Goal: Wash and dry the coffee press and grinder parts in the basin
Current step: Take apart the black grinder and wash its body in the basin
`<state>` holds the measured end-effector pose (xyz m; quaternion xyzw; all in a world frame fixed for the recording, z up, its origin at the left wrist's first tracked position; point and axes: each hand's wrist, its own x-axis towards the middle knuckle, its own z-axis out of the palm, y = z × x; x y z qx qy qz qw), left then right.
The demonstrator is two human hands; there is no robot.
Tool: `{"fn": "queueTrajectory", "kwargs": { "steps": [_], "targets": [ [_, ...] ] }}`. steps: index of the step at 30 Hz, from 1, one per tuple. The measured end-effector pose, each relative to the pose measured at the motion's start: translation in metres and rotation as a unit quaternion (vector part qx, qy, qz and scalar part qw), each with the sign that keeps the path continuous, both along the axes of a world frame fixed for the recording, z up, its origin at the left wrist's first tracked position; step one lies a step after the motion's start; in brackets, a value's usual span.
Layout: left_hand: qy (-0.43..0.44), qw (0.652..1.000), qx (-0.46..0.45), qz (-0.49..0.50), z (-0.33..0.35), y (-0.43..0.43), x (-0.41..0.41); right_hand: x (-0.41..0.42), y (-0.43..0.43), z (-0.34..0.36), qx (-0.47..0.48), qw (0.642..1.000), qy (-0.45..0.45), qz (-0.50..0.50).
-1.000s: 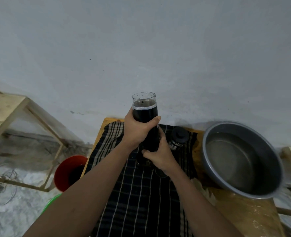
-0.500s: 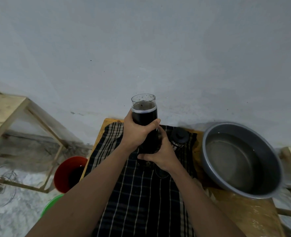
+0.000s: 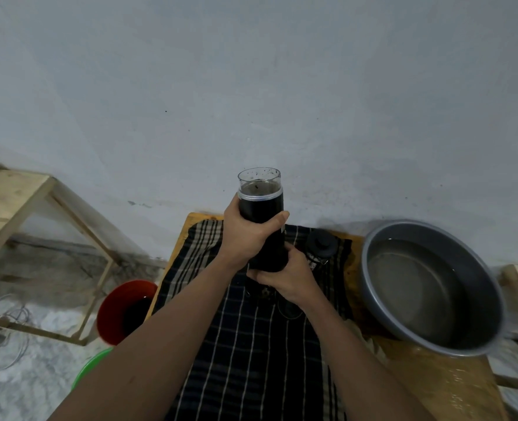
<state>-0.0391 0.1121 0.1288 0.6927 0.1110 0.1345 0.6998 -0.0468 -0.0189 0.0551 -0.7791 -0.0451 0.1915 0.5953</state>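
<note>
I hold a black cylindrical grinder point(image 3: 262, 214) upright above the checked cloth point(image 3: 251, 344); its clear top cup is speckled with coffee grounds. My left hand point(image 3: 245, 235) grips the grinder's upper body. My right hand point(image 3: 288, 276) wraps round its lower end from below. Behind my right hand the coffee press point(image 3: 320, 246) with its black lid stands on the cloth, partly hidden. The grey metal basin point(image 3: 476, 268) with water sits to the right on the wooden table.
A red bucket point(image 3: 111, 311) and a green bowl point(image 3: 89, 369) stand on the floor to the left of the table. A wooden frame point(image 3: 14, 202) leans at far left, with cables on the floor. Small dark parts point(image 3: 265, 293) lie on the cloth under my hands.
The grinder has risen slightly in both hands; my right hand has shifted a little up along its base. Everything else stays put.
</note>
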Motion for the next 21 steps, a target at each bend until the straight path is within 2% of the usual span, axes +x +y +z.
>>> {"fn": "queueTrajectory", "kwargs": {
  "steps": [21],
  "targets": [
    [-0.001,1.000,0.013,0.000,0.005,-0.002,0.004,-0.004,-0.002,0.002,0.059,0.997,0.033,-0.037]
  ]
}}
